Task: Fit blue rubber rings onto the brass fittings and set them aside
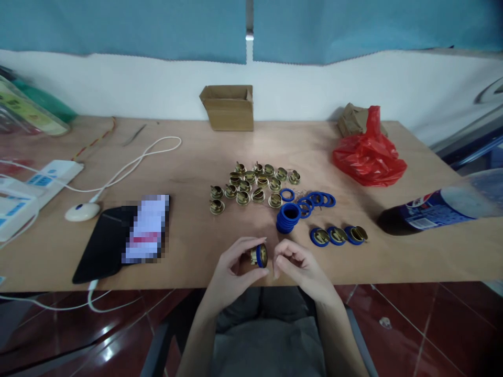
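My left hand (232, 267) pinches a small brass fitting with a blue ring (259, 255) around it, held just above the table's near edge. Close on the right of the fitting, my right hand (295, 264) has its fingers curled and nothing visible in them. Beyond my hands stands a stack of blue rings (288, 217), with loose blue rings (316, 199) behind it. Several bare brass fittings (251, 186) are spread further back. Three brass fittings seated in blue rings (338, 235) lie in a row to the right.
On the wooden table (188, 157): a dark phone on a black case (126, 233) at left, a white cable with a puck (82, 211), a power strip (39, 183), an open cardboard box (230, 107) at the back, a red plastic bag (367, 154), a lying bottle (440, 207).
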